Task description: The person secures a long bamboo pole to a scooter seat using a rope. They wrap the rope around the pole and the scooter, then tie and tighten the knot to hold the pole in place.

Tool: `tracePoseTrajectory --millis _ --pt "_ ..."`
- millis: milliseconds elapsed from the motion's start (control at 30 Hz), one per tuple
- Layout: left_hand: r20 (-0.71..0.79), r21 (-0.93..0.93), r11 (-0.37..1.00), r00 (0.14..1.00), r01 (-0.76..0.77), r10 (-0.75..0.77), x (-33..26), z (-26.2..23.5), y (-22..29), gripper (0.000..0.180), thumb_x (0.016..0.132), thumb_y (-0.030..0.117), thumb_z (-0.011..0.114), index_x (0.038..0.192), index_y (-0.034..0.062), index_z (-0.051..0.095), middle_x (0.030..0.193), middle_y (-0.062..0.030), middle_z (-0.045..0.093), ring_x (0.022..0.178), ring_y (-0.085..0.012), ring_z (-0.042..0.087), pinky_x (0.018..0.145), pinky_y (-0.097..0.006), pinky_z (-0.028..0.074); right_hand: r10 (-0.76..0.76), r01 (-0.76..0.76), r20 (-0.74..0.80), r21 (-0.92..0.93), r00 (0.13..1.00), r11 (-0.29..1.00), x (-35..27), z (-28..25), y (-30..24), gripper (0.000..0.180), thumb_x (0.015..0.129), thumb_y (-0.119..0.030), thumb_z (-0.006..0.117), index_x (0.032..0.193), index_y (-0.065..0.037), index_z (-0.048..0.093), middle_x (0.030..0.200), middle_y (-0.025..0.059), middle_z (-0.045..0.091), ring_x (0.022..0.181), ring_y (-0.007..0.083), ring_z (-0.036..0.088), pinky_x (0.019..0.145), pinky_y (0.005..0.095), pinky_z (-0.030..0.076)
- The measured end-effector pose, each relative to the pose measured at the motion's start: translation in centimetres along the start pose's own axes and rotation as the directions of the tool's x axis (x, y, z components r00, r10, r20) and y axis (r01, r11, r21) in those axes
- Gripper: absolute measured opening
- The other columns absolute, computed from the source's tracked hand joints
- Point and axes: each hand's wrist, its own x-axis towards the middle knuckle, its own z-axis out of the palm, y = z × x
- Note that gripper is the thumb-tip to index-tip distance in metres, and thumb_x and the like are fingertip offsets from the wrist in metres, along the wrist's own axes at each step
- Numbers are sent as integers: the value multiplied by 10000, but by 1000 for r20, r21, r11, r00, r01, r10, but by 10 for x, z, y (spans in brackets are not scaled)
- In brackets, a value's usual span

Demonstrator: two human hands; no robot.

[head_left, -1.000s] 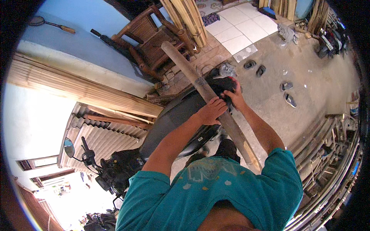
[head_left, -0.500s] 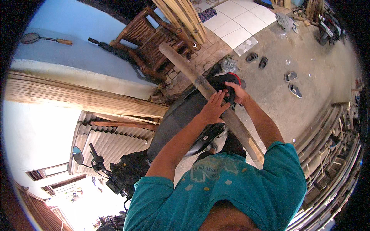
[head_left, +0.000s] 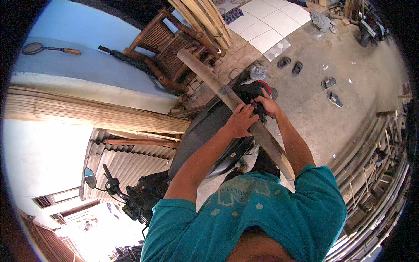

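Note:
A long brown pole (head_left: pixel 203 72), of wood or bamboo, lies slantwise across the black seat (head_left: pixel 203 131) of a motorbike, its pale near end close to my body. My left hand (head_left: pixel 241 121) rests over the pole's middle with the fingers bent around its top. Just to the right, my right hand (head_left: pixel 269 106) is at the pole's far side, above the bike's dark tail with red trim (head_left: pixel 266 87). Its thumb and fingers pinch at something small and dark between the hands, which I cannot make out.
A bamboo chair (head_left: pixel 168 50) stands by the blue wall, next to upright bamboo strips (head_left: pixel 203 19). Dark sandals (head_left: pixel 334 99) lie on the concrete floor. Long poles (head_left: pixel 371 148) are stacked at the right. The handlebar mirror (head_left: pixel 90 178) sticks out at the left.
My left hand's fingers have bent more over the pole, after lying flatter on it. My right hand has shifted slightly, its fingertips drawn closer to the left hand.

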Motion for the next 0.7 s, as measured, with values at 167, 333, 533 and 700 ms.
tracePoseTrajectory --millis 167,333,533,700 --pt "-10 -40 998 999 -46 46 2 3 -2 895 591 492 838 1341 133 504 1477 -147 407 1369 -337 368 1141 -557 185 -15 14 36 26 999 1000 15 -18 22 693 888 -52 503 1494 -125 173 1008 130 636 861 224 641 746 339 540" --pt "-25 -72 996 998 -52 50 0 0 -2 878 576 475 845 1303 107 520 1491 -132 392 1363 -323 374 1125 -568 199 -282 282 -8 75 959 956 1 -5 23 664 865 -18 475 1454 -173 211 1048 165 613 883 243 649 723 345 546" --pt "64 -78 996 997 -37 42 4 0 -1 863 575 488 832 1284 101 527 1462 -141 418 1352 -315 381 1128 -546 197 -480 578 323 -430 816 694 -35 -6 1 341 870 -37 491 1186 -52 616 1084 97 662 990 226 642 921 378 486" --pt "1 -24 997 997 -73 73 -1 -2 -4 866 582 484 834 1293 102 521 1428 -118 445 1326 -293 404 1124 -528 201 -111 493 517 -699 849 518 -42 -4 -53 310 858 -96 595 1157 -56 667 1032 140 697 970 262 661 933 367 484"
